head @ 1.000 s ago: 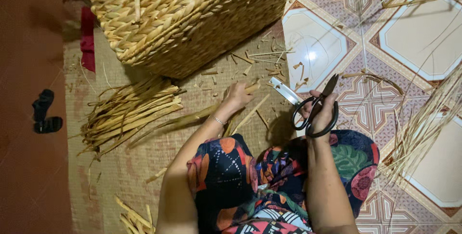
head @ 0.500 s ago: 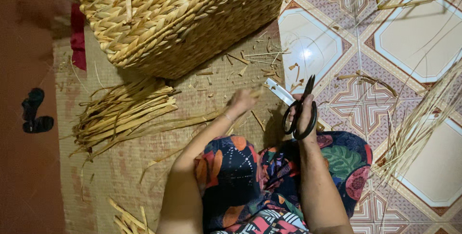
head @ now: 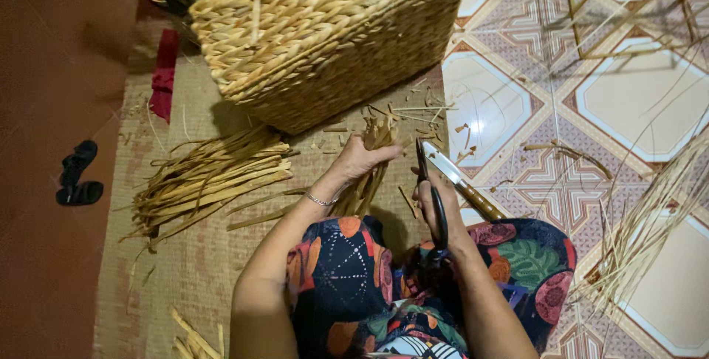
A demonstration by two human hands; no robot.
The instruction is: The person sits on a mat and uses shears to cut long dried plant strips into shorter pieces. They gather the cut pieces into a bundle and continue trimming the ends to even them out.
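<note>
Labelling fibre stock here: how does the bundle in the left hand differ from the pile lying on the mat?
The bundle is gripped by the left hand and stands roughly upright; the pile lies flat on the mat, untouched. The bundle is small and tight; the pile is larger and fans out loosely. The bundle sits beside the scissors in the right hand; the pile lies off to the left. Both are the same tan dried strips.

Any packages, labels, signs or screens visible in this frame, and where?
None in view: only the woven basket, loose straw strips on the mat, a knife on the tiled floor, the left hand gripping a straw bundle, and the right hand holding scissors.
</note>
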